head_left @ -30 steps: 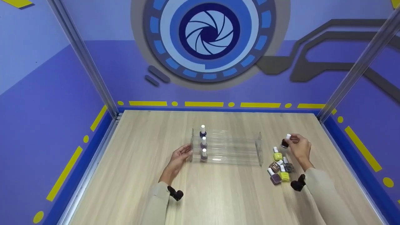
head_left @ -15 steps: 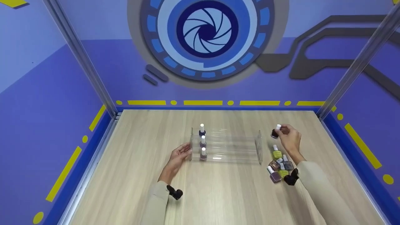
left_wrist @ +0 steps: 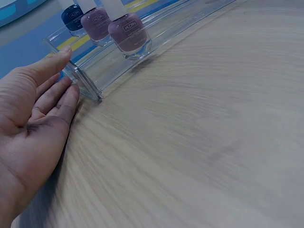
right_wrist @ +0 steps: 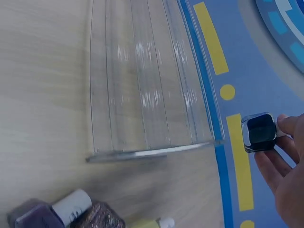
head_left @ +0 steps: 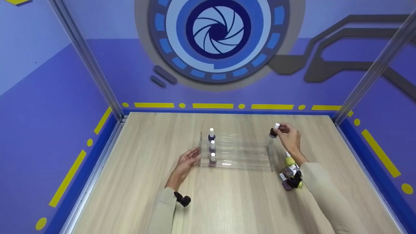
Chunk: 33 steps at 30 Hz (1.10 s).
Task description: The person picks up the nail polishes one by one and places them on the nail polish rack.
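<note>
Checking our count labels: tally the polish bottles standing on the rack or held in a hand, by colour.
Dark blue bottle, on the rack: 1
Mauve bottles, on the rack: 2
Near-black bottle, in the right hand: 1
Total: 4

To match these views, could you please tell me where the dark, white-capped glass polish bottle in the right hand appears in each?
Head: dark bottle, right of centre.
Left wrist: not visible.
Right wrist: right side, just below mid-height.
Shared landmark: transparent plastic tiered rack.
</note>
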Each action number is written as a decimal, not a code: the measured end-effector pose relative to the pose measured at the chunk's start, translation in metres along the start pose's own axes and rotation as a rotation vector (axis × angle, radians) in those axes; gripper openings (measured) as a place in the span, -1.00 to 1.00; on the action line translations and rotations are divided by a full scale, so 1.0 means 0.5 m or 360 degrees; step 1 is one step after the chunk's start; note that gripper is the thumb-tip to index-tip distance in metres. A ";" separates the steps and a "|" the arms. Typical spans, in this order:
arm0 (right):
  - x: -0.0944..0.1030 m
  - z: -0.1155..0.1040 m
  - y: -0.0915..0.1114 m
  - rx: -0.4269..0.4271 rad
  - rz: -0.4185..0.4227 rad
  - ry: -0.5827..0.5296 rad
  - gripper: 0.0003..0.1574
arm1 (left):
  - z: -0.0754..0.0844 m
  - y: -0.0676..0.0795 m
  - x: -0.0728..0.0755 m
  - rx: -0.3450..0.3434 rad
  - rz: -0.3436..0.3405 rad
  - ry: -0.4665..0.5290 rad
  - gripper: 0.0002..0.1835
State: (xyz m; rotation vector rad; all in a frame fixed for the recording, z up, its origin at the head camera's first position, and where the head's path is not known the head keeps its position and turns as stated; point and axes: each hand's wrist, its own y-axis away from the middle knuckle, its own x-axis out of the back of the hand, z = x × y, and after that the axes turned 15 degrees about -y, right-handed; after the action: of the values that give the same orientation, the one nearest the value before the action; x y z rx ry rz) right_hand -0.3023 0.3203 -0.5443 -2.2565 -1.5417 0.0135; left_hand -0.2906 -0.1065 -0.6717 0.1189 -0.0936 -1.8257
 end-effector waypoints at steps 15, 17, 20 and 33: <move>-0.113 0.001 0.031 -0.0053 -0.0170 -0.0121 -0.75 | 0.002 0.015 0.022 0.0063 0.0049 -0.0022 -0.35; -0.122 0.002 0.034 -0.0051 -0.0207 -0.0120 -0.76 | 0.002 0.015 0.021 0.0053 0.0041 -0.0022 -0.35; -0.137 0.003 0.037 -0.0051 -0.0259 -0.0112 -0.76 | 0.001 0.015 0.018 0.0042 0.0040 -0.0016 -0.36; -0.185 -0.016 0.041 -0.0118 -0.0423 -0.0041 -0.75 | 0.002 0.000 -0.003 0.0010 0.0017 -0.0007 -0.36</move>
State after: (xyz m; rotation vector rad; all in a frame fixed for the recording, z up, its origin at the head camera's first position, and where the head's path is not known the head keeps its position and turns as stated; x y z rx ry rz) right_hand -0.3182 0.2286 -0.5637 -2.0948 -1.8722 -0.0914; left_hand -0.2904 -0.1052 -0.6707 0.1185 -0.1031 -1.8155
